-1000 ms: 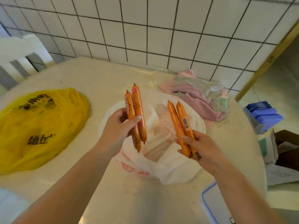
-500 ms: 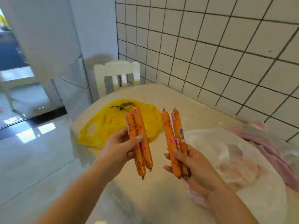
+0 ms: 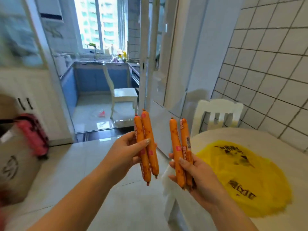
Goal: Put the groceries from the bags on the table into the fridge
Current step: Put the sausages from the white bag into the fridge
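The left hand [image 3: 123,155] grips two orange sausage sticks [image 3: 146,147] upright, thumb pressed across them. The right hand [image 3: 198,177] holds another sausage pair [image 3: 180,150], fingers curled round, beside the yellow plastic bag [image 3: 246,177] lying flat on the bench [image 3: 270,140].

Home dining corner, white tiled wall [image 3: 266,67], white chair [image 3: 216,114], kitchen counter [image 3: 100,64] beyond sliding door [image 3: 145,64]
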{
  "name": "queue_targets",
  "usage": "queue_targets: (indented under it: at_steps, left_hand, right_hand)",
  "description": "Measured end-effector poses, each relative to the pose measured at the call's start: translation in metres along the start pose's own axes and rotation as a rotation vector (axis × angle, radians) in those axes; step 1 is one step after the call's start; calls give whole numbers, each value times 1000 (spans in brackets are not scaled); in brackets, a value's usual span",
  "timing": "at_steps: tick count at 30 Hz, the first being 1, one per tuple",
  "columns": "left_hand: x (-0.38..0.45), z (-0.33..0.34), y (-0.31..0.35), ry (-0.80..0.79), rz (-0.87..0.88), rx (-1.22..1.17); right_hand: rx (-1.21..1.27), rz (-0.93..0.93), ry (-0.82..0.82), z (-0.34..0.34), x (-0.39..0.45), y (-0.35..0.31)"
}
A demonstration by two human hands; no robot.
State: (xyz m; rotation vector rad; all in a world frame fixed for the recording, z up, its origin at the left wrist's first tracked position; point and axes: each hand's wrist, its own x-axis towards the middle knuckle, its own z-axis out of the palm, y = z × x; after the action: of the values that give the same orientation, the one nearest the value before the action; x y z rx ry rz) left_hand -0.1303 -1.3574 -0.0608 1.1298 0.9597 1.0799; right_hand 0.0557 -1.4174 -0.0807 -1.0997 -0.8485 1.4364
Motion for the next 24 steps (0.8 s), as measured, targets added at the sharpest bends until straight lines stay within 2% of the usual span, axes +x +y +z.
queue_targets:
  at_steps: [8, 17, 24]
  left_hand:
    - [87, -114, 30, 123, 89, -67]
    - [268, -202, 96, 208, 166, -15]
    - [406, -240, 125, 172, 213, -53]
  right_hand:
    - [-77, 20, -110, 94, 139, -10]
    - [-25, -8, -151, 173, 347, -56]
    - [-6, -63, -133, 203, 481, -87]
